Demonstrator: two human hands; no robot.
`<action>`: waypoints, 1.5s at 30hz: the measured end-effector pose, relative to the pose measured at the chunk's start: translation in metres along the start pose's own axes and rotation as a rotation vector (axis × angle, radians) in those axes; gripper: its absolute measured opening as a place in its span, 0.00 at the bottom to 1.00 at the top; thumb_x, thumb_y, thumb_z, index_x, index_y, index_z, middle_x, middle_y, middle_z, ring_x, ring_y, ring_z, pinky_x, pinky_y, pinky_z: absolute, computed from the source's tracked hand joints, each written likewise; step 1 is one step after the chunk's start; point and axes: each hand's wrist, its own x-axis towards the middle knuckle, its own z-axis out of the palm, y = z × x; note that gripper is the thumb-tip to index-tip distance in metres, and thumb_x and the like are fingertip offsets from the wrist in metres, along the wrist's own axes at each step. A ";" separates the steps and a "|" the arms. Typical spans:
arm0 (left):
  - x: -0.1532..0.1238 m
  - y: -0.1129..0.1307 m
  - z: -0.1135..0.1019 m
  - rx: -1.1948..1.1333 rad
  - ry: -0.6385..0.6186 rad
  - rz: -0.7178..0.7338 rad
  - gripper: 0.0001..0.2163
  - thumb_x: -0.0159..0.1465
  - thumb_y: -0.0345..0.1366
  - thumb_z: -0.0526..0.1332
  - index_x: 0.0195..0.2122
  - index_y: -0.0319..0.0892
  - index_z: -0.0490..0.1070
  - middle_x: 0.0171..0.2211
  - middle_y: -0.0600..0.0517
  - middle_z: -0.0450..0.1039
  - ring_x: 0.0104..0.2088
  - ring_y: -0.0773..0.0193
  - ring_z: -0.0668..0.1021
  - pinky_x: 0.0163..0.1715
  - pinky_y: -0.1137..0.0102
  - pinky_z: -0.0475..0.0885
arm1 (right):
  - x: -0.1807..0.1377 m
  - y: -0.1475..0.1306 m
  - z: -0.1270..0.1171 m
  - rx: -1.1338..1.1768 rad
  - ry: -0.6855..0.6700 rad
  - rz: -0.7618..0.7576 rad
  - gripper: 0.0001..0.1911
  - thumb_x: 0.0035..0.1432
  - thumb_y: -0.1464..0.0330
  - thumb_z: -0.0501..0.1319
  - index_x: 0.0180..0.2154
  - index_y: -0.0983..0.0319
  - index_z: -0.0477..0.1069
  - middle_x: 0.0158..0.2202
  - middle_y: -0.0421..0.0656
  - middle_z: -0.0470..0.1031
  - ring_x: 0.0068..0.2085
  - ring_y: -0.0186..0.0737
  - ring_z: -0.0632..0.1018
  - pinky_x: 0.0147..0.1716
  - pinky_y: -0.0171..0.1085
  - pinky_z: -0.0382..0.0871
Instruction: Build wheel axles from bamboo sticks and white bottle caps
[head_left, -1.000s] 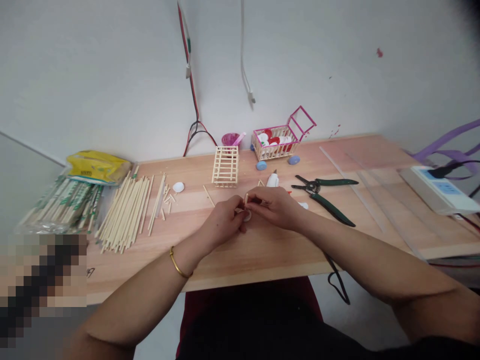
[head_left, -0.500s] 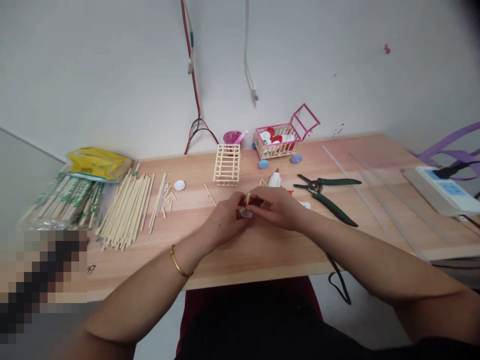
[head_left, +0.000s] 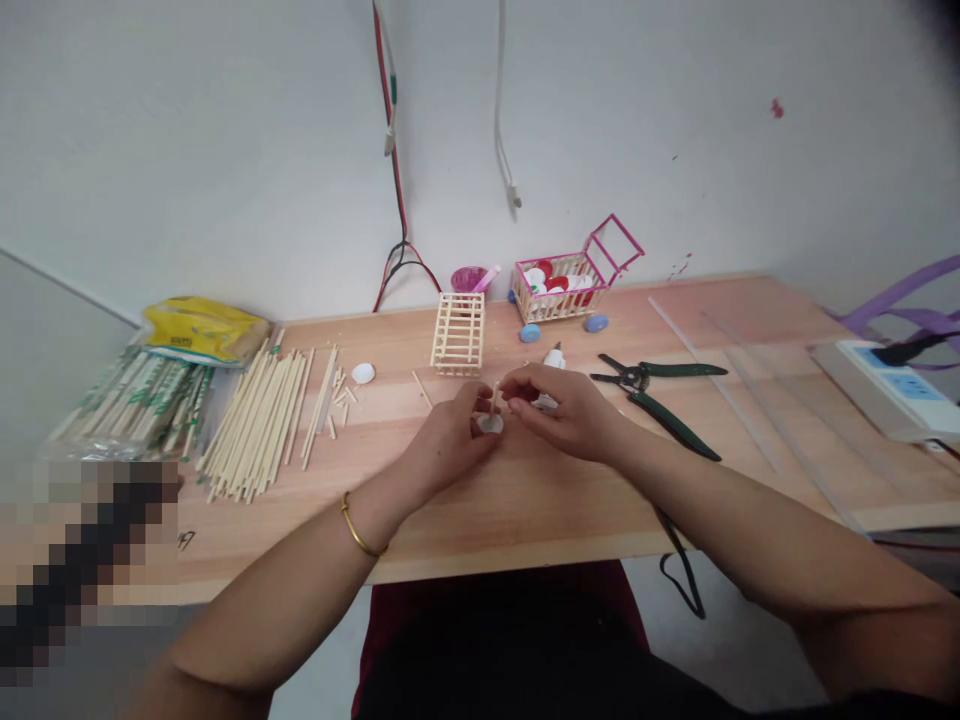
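Note:
My left hand (head_left: 457, 425) is closed on the rim of a small white disc (head_left: 491, 425), like a bottle cap. A short wooden stick (head_left: 495, 398) stands upright on the disc. Just right of the stick is my right hand (head_left: 562, 405), with thumb and fingers apart and nothing seen between them. Behind my right hand lies a white glue gun (head_left: 553, 358), partly hidden. A bare stick frame (head_left: 458, 335), like a little basket, sits beyond my left hand.
Left are loose wooden sticks (head_left: 259, 425), short offcuts (head_left: 341, 395), another white disc (head_left: 363, 373) and a yellow packet (head_left: 202, 328). A pink-trimmed toy cart (head_left: 559, 285) stands at the back. Green-handled pliers (head_left: 660, 385), clear strips (head_left: 791, 440) and a power strip (head_left: 889, 385) lie right.
My right hand has drawn back slightly to the right and its fingers have opened off the stick. The stick and disc show more clearly in my left hand. The view has shifted a little.

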 end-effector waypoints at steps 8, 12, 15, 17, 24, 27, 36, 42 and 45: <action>0.003 -0.002 0.001 -0.005 0.052 0.012 0.15 0.56 0.29 0.60 0.45 0.41 0.62 0.43 0.48 0.74 0.24 0.71 0.74 0.27 0.73 0.67 | 0.000 0.006 0.001 -0.046 0.042 0.026 0.08 0.60 0.71 0.55 0.41 0.62 0.70 0.35 0.44 0.75 0.35 0.36 0.73 0.34 0.35 0.66; 0.006 -0.007 0.002 0.011 0.105 -0.002 0.18 0.55 0.30 0.61 0.47 0.41 0.62 0.45 0.45 0.74 0.26 0.69 0.75 0.29 0.72 0.69 | 0.000 0.007 0.003 -0.055 0.042 0.042 0.07 0.59 0.71 0.55 0.40 0.62 0.69 0.35 0.44 0.75 0.34 0.36 0.73 0.33 0.35 0.66; 0.008 -0.009 0.001 0.064 0.113 -0.015 0.18 0.55 0.30 0.62 0.47 0.41 0.63 0.43 0.45 0.75 0.28 0.67 0.76 0.31 0.70 0.69 | 0.000 0.008 0.004 -0.051 0.021 0.043 0.07 0.60 0.69 0.56 0.40 0.61 0.69 0.35 0.44 0.74 0.33 0.35 0.73 0.33 0.34 0.66; 0.009 -0.009 0.000 0.103 0.122 -0.012 0.16 0.55 0.31 0.62 0.45 0.41 0.65 0.41 0.47 0.76 0.30 0.65 0.76 0.32 0.69 0.69 | 0.000 0.009 0.005 -0.051 0.012 0.041 0.07 0.61 0.68 0.55 0.39 0.61 0.69 0.34 0.43 0.74 0.32 0.35 0.73 0.32 0.34 0.66; 0.012 -0.012 -0.007 0.225 0.173 -0.021 0.17 0.55 0.33 0.63 0.46 0.42 0.66 0.32 0.52 0.74 0.31 0.62 0.76 0.34 0.68 0.68 | 0.001 0.015 0.005 -0.053 0.028 0.086 0.07 0.59 0.68 0.57 0.40 0.62 0.69 0.35 0.44 0.75 0.34 0.36 0.74 0.33 0.35 0.67; 0.013 -0.016 -0.009 0.258 0.192 -0.036 0.17 0.55 0.35 0.64 0.45 0.42 0.67 0.29 0.53 0.73 0.31 0.61 0.76 0.34 0.68 0.68 | 0.002 0.010 0.001 -0.020 0.009 0.128 0.07 0.58 0.69 0.58 0.39 0.62 0.70 0.34 0.43 0.74 0.33 0.35 0.74 0.32 0.35 0.68; 0.015 -0.017 -0.010 0.200 0.196 -0.039 0.18 0.53 0.33 0.64 0.45 0.42 0.67 0.32 0.52 0.75 0.31 0.62 0.76 0.32 0.69 0.67 | 0.032 -0.004 -0.010 -0.002 -0.043 0.191 0.08 0.54 0.69 0.60 0.37 0.62 0.70 0.30 0.42 0.74 0.31 0.35 0.75 0.31 0.34 0.70; 0.014 -0.018 -0.011 0.156 0.174 -0.018 0.17 0.54 0.33 0.64 0.45 0.42 0.67 0.36 0.50 0.76 0.31 0.62 0.76 0.32 0.69 0.68 | 0.035 0.004 0.006 0.021 -0.029 0.148 0.10 0.52 0.74 0.58 0.39 0.63 0.71 0.33 0.42 0.74 0.31 0.34 0.74 0.31 0.33 0.69; 0.014 -0.019 -0.012 0.174 0.165 -0.025 0.16 0.54 0.34 0.65 0.44 0.42 0.68 0.32 0.51 0.75 0.31 0.61 0.76 0.32 0.69 0.68 | 0.030 0.008 0.007 0.011 -0.032 0.169 0.12 0.52 0.74 0.57 0.41 0.63 0.71 0.33 0.43 0.75 0.31 0.34 0.74 0.31 0.34 0.69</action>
